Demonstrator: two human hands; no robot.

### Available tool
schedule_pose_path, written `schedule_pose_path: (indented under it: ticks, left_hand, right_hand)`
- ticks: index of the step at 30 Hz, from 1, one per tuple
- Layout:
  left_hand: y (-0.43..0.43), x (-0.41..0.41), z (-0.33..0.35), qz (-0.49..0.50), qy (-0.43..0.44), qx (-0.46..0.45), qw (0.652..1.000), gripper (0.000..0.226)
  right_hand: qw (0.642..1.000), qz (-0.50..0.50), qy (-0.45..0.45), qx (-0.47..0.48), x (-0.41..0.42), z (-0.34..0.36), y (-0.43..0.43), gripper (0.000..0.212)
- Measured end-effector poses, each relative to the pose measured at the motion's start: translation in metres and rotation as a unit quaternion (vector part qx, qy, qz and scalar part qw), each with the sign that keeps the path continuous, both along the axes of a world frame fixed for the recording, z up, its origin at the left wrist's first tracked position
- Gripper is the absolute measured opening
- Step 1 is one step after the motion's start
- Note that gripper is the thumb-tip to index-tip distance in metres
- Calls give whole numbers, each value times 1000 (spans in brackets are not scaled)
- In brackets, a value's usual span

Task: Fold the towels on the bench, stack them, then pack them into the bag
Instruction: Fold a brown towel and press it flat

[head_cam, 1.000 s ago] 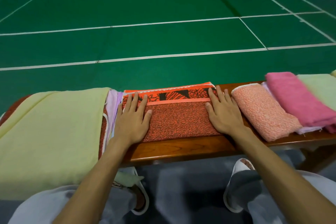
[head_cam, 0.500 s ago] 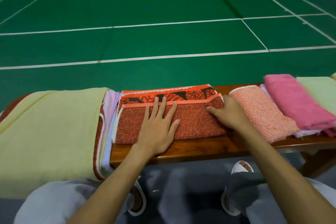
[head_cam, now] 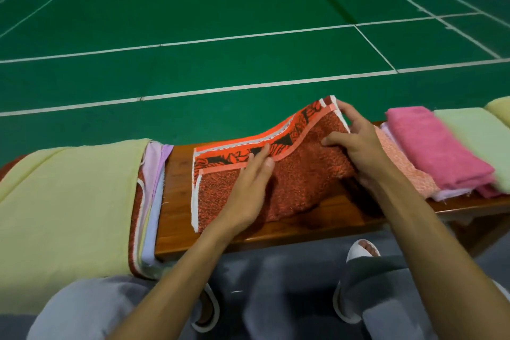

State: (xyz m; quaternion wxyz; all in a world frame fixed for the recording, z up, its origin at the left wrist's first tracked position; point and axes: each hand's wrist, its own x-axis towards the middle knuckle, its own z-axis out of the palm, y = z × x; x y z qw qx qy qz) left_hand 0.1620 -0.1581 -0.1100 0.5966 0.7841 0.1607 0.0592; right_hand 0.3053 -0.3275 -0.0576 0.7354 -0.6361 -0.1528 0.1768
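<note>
An orange-and-black patterned towel (head_cam: 300,174) lies half folded on the wooden bench (head_cam: 176,196). My right hand (head_cam: 356,143) grips its right end and holds it raised off the bench. My left hand (head_cam: 248,190) lies flat across the towel's middle with straight fingers, pressing it down. To the right sit folded towels: a salmon one (head_cam: 405,168), a pink one (head_cam: 436,146) and a pale green one (head_cam: 477,141). At the left is a pile of unfolded towels topped by a yellow one (head_cam: 63,201). No bag is in view.
Lilac and red-edged towels (head_cam: 150,201) peek out under the yellow one. Green court floor with white lines (head_cam: 248,36) stretches beyond the bench. My knees and white slippers (head_cam: 358,254) are below the bench's front edge.
The towel slid right, baring bench wood beside the yellow pile. My right hand has taken hold of the towel's right end and lifted it. My left hand moved to the towel's middle.
</note>
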Motion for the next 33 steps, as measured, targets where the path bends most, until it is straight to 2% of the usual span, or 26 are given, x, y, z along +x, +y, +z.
schedule_pose_path:
  ticks: [1, 2, 4, 6, 8, 10, 13, 15, 18, 21, 24, 27, 29, 31, 33]
  left_hand:
    - [1, 2, 10, 40, -18, -131, 990, 61]
    - [4, 3, 18, 66, -24, -251, 965, 60]
    - [17, 1, 29, 88, -20, -419, 903, 64]
    - [34, -5, 34, 90, -22, -493, 865, 76]
    - [48, -10, 34, 67, -25, -531, 845, 85]
    - [52, -16, 39, 62, -46, -552, 830, 80]
    - [57, -20, 39, 77, -61, -531, 842, 37]
    - [64, -25, 36, 83, -20, -494, 865, 24]
    - [71, -31, 34, 119, 38, -451, 884, 35]
    - [79, -39, 38, 146, 35, -425, 892, 50]
    - [96, -48, 34, 156, 65, -434, 885, 64]
    - [106, -58, 29, 183, 106, -417, 884, 71]
    - [107, -61, 29, 183, 110, -407, 888, 65]
    - [108, -61, 30, 180, 99, -363, 909, 52]
    - [108, -59, 32, 222, 75, -232, 944, 37]
  right_hand:
    - [1000, 7, -22, -8, -4, 3, 6, 79]
    - [999, 15, -46, -22, -8, 4, 12, 80]
    - [995, 41, -83, -47, -20, 3, 31, 81]
    - [989, 80, -103, -72, -38, -1, 55, 81]
    - [981, 124, -122, -81, -57, -8, 79, 84]
    - [975, 158, -130, -82, -76, -13, 97, 88]
    - [969, 197, -125, -79, -88, -17, 109, 93]
    - [971, 211, -96, -66, -88, -15, 112, 91]
    - [980, 189, -56, -24, -85, -9, 114, 90]
    - [986, 165, -38, -8, -78, -7, 110, 90]
    - [988, 147, -31, -18, -70, -12, 109, 88]
    - [986, 141, -19, -83, -67, -27, 115, 85]
    - [977, 145, -36, -154, -70, -38, 118, 83]
    - [970, 143, -68, -185, -72, -43, 118, 82]
    - [974, 127, -97, -160, -73, -40, 117, 78]
